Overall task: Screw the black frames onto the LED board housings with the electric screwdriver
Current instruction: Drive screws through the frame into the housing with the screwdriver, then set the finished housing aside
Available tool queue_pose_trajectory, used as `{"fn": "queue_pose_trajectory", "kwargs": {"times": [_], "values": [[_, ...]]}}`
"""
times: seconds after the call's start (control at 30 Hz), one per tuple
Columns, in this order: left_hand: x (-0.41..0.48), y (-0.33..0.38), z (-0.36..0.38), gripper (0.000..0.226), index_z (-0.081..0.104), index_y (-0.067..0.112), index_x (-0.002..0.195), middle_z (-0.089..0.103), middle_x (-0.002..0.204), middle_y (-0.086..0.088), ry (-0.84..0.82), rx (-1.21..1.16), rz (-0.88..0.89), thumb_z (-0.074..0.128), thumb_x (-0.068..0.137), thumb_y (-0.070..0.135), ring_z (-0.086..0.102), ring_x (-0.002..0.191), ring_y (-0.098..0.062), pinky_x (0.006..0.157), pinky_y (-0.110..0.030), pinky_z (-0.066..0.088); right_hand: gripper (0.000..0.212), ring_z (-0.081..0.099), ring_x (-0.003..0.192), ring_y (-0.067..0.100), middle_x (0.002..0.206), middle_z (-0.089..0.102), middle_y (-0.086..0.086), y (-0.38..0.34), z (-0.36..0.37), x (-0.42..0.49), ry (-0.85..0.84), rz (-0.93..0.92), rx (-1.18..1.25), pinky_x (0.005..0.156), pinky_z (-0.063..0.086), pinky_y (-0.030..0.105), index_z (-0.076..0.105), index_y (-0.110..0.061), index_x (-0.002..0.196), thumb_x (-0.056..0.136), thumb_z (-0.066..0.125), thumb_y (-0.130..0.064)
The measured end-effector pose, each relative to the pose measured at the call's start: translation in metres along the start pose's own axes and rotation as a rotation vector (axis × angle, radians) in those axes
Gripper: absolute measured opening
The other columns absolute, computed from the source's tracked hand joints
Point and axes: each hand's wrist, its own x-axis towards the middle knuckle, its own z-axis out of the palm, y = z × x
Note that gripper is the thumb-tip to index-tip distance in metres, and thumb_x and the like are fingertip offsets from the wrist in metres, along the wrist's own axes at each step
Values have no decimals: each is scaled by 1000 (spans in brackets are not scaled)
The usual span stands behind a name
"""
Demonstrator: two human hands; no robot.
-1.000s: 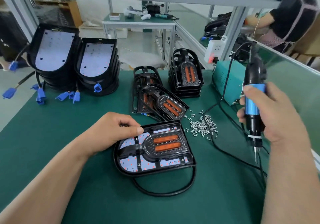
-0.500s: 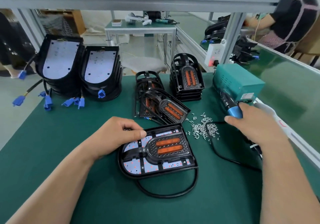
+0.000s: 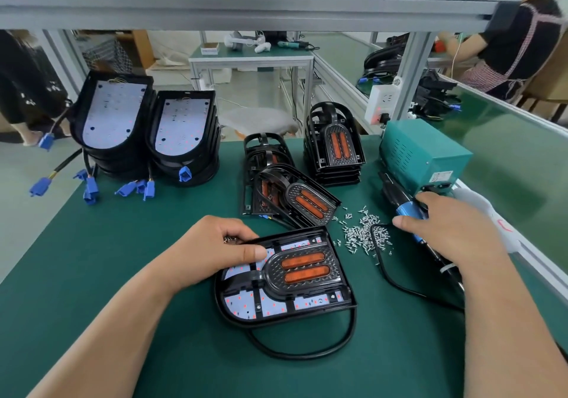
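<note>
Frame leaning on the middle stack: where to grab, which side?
Pinch the leaning frame by the arched bar at its rounded far end, from above-left. That end looks propped on the stack, with open gaps; the lens end lies low beside the screws.

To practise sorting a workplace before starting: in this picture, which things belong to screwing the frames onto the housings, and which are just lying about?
For the job: electric screwdriver, black frame on the front housing, loose screws, spare frame stacks, housing stacks, teal power box.
Just lying about: socket block, side table behind, white object by the bench edge.
</note>
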Motion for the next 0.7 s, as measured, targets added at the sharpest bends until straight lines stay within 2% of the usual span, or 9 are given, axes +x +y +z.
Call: {"fn": "queue_pose_trajectory", "kwargs": {"times": [0.1,0.13,0.2,0.27,0.33,0.37,0.43,0.53,0.7], "values": [[-2,1,0,8,84,22,82,76,91,1,-24,29,13,91,80,25,69,80,-8,77,-22,55,64,54,126,32,131,59,10,2,-1,1,69,0,31,98,49,45,62,-20,139,92,67,-63],[-2,1,0,8,84,21,84,75,90,1,-26,35,17,91,81,24,69,80,-8,77,-22,54,63,54,128,32,135,58,11,0,-2,0,107,-17,43,96,47,43,62,-21,141,93,66,-61],[-2,1,0,9,85,20,85,75,90,1,-33,41,28,91,81,25,68,79,-8,77,-22,53,48,62,114,25,122,63,4,-11,-5,-6,221,-121,78,80,39,35,69,-27,130,95,63,-59],[-2,2,0,9,85,21,85,74,89,1,-33,45,41,90,81,27,67,79,-8,76,-22,52,27,63,94,4,102,66,-13,-31,-7,-17,251,-315,252,73,39,32,72,-38,107,94,61,-60],[-2,1,-1,10,85,22,84,71,85,3,-38,41,63,89,80,31,65,76,-8,74,-21,49,22,63,89,-1,91,68,-18,-54,-5,-30,107,-516,354,75,46,25,70,-39,93,92,60,-60],[-2,0,-1,9,85,23,83,70,84,4,-48,38,74,89,81,31,63,75,-7,73,-20,48,22,64,88,0,89,68,-19,-63,-1,-35,9,-589,316,75,48,24,69,-38,90,93,60,-58],[-3,-2,-5,9,84,23,81,67,81,6,-79,42,96,90,83,31,61,73,-6,72,-19,46,20,63,88,5,88,65,-17,-77,11,-40,-130,-686,113,79,50,32,69,-33,91,96,59,-49],[-4,-5,-10,15,84,22,81,66,81,7,-122,32,109,88,81,36,61,74,-5,71,-17,46,18,61,93,14,92,64,-14,-84,21,-42,-220,-682,-31,84,50,39,66,-30,96,98,66,-48],[-5,-6,-12,12,83,22,79,67,80,10,-179,7,89,88,82,32,61,73,-3,70,-14,45,25,61,82,7,88,67,-14,-84,25,-45,-246,-675,20,74,51,33,63,-33,94,92,67,-57]]}}
